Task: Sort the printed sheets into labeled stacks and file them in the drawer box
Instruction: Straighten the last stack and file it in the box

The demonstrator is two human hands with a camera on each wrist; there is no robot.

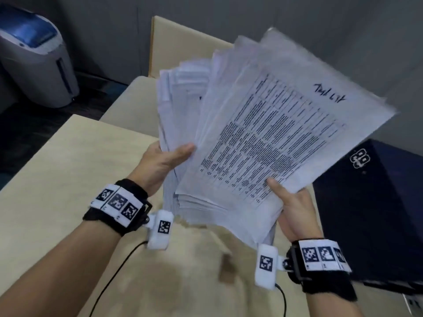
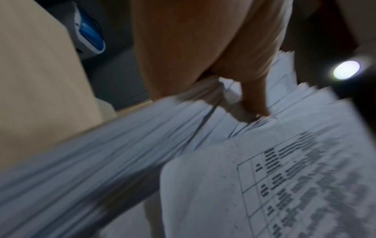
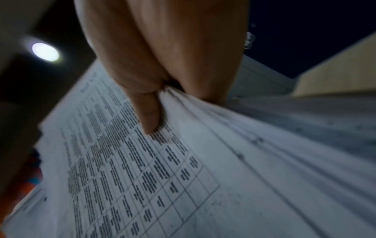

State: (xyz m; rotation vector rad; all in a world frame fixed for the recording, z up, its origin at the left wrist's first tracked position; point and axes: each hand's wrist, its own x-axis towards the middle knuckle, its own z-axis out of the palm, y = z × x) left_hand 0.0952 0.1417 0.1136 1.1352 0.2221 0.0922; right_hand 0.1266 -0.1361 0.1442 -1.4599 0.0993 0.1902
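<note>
A fanned stack of sheets (image 1: 263,133), the top one a printed table with an unreadable handwritten note, is held above the table (image 1: 45,179), the left hand (image 1: 160,164) and right hand (image 1: 290,211) each pinching its near edge, beside a dark box (image 1: 370,213) marked "88".

bare forearms, no sleeves — behind each hand, left hand (image 1: 160,161) and right hand (image 1: 290,209), a black wristband (image 1: 107,216) carries white square-coded tags, a small white tagged module and a thin black cable.
</note>
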